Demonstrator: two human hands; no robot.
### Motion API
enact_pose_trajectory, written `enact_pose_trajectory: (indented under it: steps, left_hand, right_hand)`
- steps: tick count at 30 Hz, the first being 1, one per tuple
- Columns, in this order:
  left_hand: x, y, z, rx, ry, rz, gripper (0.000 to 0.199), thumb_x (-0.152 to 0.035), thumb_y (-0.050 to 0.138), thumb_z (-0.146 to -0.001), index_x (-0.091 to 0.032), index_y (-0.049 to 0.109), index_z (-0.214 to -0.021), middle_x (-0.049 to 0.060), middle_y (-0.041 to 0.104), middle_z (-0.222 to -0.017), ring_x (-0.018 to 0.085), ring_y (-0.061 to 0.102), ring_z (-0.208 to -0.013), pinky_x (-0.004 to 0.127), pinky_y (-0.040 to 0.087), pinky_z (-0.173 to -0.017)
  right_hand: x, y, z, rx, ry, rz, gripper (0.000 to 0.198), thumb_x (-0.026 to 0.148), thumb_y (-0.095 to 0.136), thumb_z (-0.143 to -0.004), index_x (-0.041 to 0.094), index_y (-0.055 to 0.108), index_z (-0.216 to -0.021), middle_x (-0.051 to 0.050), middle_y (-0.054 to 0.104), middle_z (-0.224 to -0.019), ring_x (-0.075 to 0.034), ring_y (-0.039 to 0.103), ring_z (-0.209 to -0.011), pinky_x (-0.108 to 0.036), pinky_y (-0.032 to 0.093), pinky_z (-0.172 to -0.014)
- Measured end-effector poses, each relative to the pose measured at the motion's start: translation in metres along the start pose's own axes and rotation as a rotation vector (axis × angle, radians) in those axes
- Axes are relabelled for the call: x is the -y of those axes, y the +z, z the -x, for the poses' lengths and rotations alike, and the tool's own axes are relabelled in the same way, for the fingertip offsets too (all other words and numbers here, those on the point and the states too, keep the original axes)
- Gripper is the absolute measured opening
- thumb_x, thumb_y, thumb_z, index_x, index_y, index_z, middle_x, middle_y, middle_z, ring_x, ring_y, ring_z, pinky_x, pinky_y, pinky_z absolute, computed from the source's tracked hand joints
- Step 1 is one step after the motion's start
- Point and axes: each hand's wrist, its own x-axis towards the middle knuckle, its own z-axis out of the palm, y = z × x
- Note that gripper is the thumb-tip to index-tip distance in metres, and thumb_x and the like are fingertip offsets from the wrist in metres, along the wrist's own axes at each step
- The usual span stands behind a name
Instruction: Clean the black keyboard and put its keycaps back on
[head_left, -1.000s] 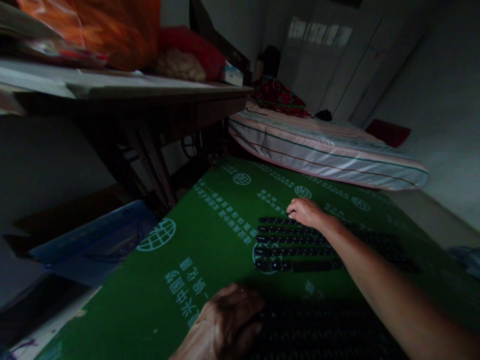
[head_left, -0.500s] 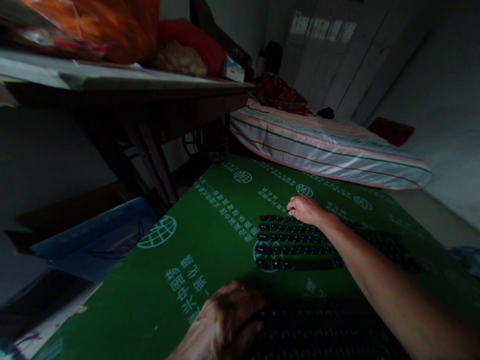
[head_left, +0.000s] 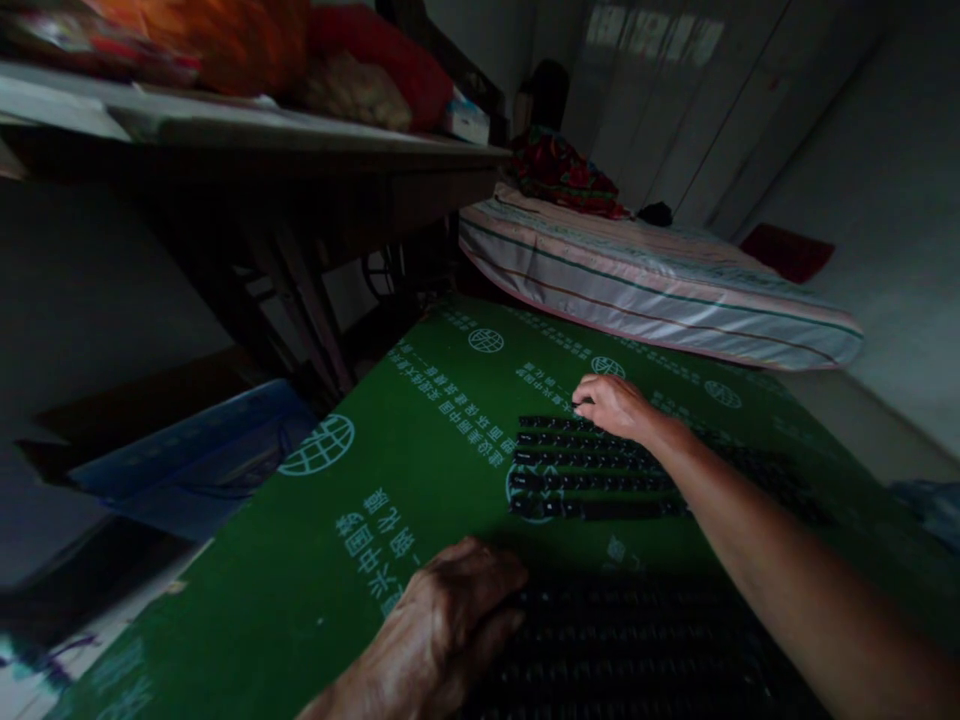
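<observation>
Several rows of black keycaps (head_left: 600,482) lie laid out on the green board (head_left: 420,440), in the order of a keyboard. My right hand (head_left: 611,402) is over the far left end of these rows, thumb and forefinger pinched on a small dark piece that looks like a keycap (head_left: 576,404). Nearer to me lies a black keyboard (head_left: 622,640), dim in the shadow and cut off by the lower frame edge. My left hand (head_left: 457,610) is closed around its left end, with the fingertips on the dark edge.
At the left stands a dark table (head_left: 300,140) with an orange bag (head_left: 247,45) and a red bag (head_left: 390,60) on it. Below it sits a blue container (head_left: 202,470). A bed with a striped sheet (head_left: 645,270) borders the board's far side.
The view has tilted down slightly, so everything sits a little higher in the picture. My right hand stays by the far keycap row, its fingers lifted a little, and my left hand keeps its hold.
</observation>
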Motion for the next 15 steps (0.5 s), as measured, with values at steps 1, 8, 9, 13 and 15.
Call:
enact_pose_trajectory:
  steps: [1,8,9,13,15]
  left_hand:
    - [0.001,0.000,0.000,-0.003,0.010,0.003,0.024,-0.020,0.046,-0.091,-0.019,0.058,-0.112,0.007,0.066,-0.098,0.020,0.060,-0.089,0.037,0.054,-0.079]
    - [0.002,0.002,-0.002,-0.010,0.044,-0.009,0.026,-0.023,0.046,-0.092,-0.015,0.060,-0.112,0.009,0.067,-0.102,0.021,0.061,-0.096,0.041,0.053,-0.085]
    - [0.002,0.002,-0.003,-0.008,0.050,-0.017,0.026,-0.023,0.046,-0.092,-0.014,0.060,-0.112,0.009,0.067,-0.102,0.021,0.061,-0.096,0.041,0.053,-0.085]
    - [0.002,0.003,-0.003,0.002,0.066,-0.041,0.027,-0.024,0.046,-0.092,-0.014,0.060,-0.112,0.009,0.067,-0.105,0.022,0.060,-0.097,0.042,0.052,-0.086]
    - [0.002,0.004,-0.003,0.005,0.066,-0.045,0.027,-0.024,0.047,-0.092,-0.014,0.060,-0.112,0.009,0.067,-0.106,0.021,0.060,-0.097,0.042,0.052,-0.086]
  right_hand:
    - [0.004,-0.003,0.009,-0.009,-0.014,-0.019,0.014,0.018,0.061,-0.079,0.019,0.071,-0.088,-0.005,0.068,-0.096,-0.017,0.063,-0.087,-0.026,0.044,-0.076]
    - [0.056,-0.006,0.102,-0.091,-0.247,-0.370,0.011,0.013,0.061,-0.079,0.018,0.069,-0.083,-0.005,0.068,-0.100,-0.016,0.063,-0.090,-0.031,0.048,-0.085]
    - [0.063,-0.004,0.114,-0.070,-0.255,-0.396,0.011,0.012,0.060,-0.080,0.019,0.069,-0.082,-0.004,0.068,-0.101,-0.016,0.063,-0.092,-0.030,0.049,-0.085]
    - [0.083,0.006,0.144,-0.005,-0.227,-0.423,0.014,0.009,0.061,-0.078,0.020,0.069,-0.081,-0.004,0.068,-0.102,-0.016,0.063,-0.093,-0.030,0.050,-0.084]
    - [0.089,0.011,0.149,0.013,-0.227,-0.404,0.014,0.008,0.062,-0.078,0.020,0.069,-0.081,-0.004,0.067,-0.102,-0.017,0.063,-0.093,-0.030,0.050,-0.083]
